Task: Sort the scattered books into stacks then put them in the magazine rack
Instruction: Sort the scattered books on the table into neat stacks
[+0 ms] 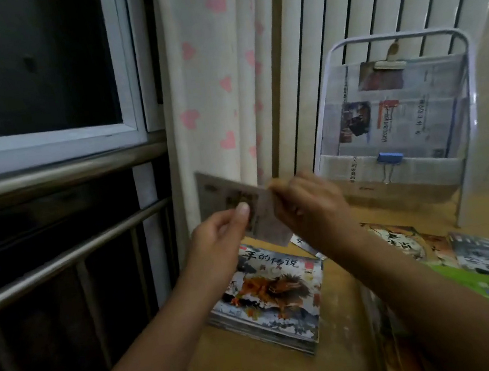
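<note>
Beside one magazine rack [397,119] bearing two clips: one stack of books [272,301], one raised book [233,205], and at least three loose books [454,253].

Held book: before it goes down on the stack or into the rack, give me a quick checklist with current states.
1. Grip: book is pinched by the left hand and right hand, lifted above the table. Ok.
2. Stack below the hands looks squared, with its cover facing up. Ok.
3. Match between the held book and the stack: its cover is blurred. Cannot tell.
4. Magazine rack stands upright behind, but newspaper clipped with a blue binder clip fills its front. Free space: cannot tell.
5. Loose books on the right still overlap unsorted. Not ok.
</note>
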